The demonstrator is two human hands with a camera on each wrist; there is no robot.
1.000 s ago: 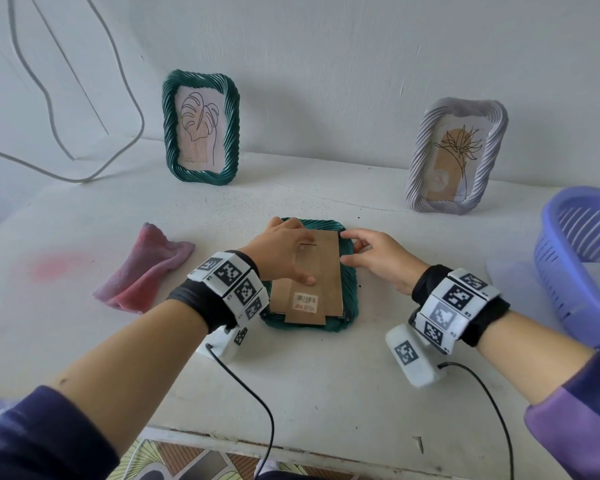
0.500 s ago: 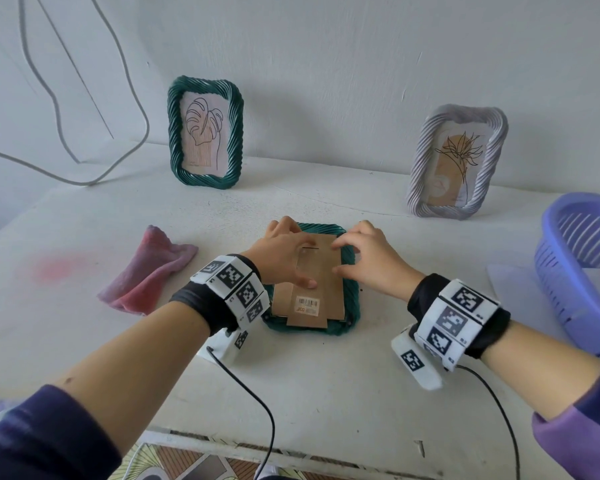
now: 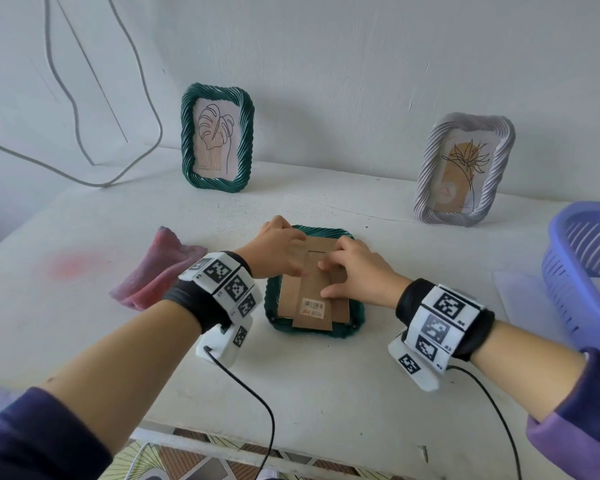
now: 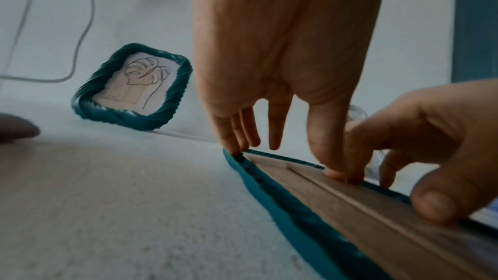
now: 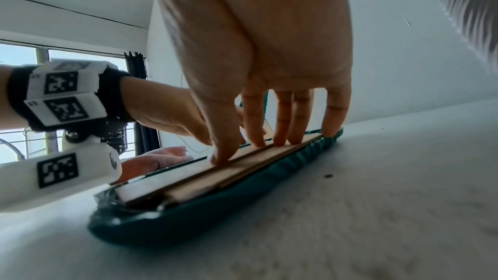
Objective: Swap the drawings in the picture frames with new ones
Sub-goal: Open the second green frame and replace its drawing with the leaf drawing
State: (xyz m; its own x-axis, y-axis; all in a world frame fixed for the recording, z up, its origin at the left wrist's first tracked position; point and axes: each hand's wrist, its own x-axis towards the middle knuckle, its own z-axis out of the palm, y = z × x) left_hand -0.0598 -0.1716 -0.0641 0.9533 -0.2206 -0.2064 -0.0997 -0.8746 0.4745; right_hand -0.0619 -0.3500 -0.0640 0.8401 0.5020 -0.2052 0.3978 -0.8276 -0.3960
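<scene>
A dark green picture frame [image 3: 356,318] lies face down mid-table, its brown cardboard backing [image 3: 300,294] with a barcode label facing up. My left hand [image 3: 284,245] rests on the backing's far left part, fingertips [image 4: 237,148] at the green rim [image 4: 285,203] and one finger pressing the cardboard [image 4: 350,205]. My right hand [image 3: 347,266] lies over the right half, its straight fingers [image 5: 280,139] and thumb pressing down on the cardboard [image 5: 242,169]. Neither hand holds anything. The drawing in this frame is hidden.
Against the wall stand a green frame [image 3: 218,136] with a leaf drawing and a pale ribbed frame [image 3: 463,168] with a plant drawing. A pink cloth [image 3: 156,271] lies left of the hands. A purple basket [image 3: 589,265] sits at the right edge, over a white sheet [image 3: 520,292].
My right hand has moved left from the frame's right edge onto the cardboard backing. The left hand has stayed on the backing's left part.
</scene>
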